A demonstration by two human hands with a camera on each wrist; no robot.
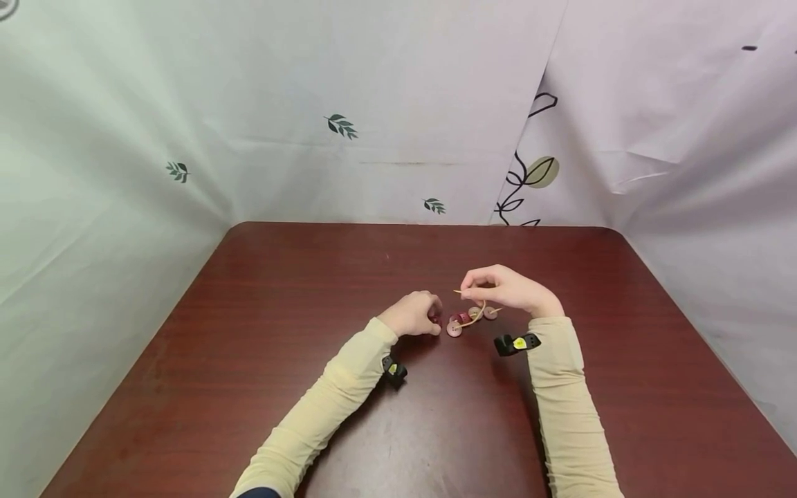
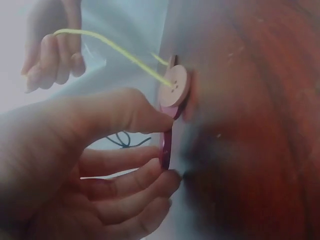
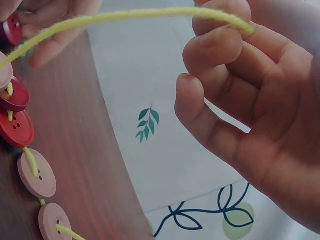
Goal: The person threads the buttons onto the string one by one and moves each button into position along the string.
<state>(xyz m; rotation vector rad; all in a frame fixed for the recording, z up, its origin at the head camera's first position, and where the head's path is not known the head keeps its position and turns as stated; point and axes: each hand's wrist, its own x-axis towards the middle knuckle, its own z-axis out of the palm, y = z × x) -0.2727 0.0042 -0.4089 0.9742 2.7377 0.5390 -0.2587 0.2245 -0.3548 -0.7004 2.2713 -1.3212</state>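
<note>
Between its thumb and fingers, my left hand (image 1: pixel 416 312) pinches a dark red button (image 2: pixel 165 150) on edge, close over the table. My right hand (image 1: pixel 507 287) pinches a yellow cord (image 3: pixel 110 17) near one end, raised above the tabletop. From there the cord curves down through a hole of a pale pink button (image 2: pixel 176 86). Behind it on the same cord sit a dark red button (image 3: pixel 15 95), a bright red button (image 3: pixel 17 129) and two more pink ones, a nearer one (image 3: pixel 37 172) and an end one (image 3: pixel 54 220). The cord's other end sticks out past the end button.
The strung buttons lie on a dark reddish-brown table (image 1: pixel 299 290) with rounded far corners. White cloth (image 1: pixel 398 90) printed with leaves hangs behind it and along both sides. A small black camera is strapped to each wrist.
</note>
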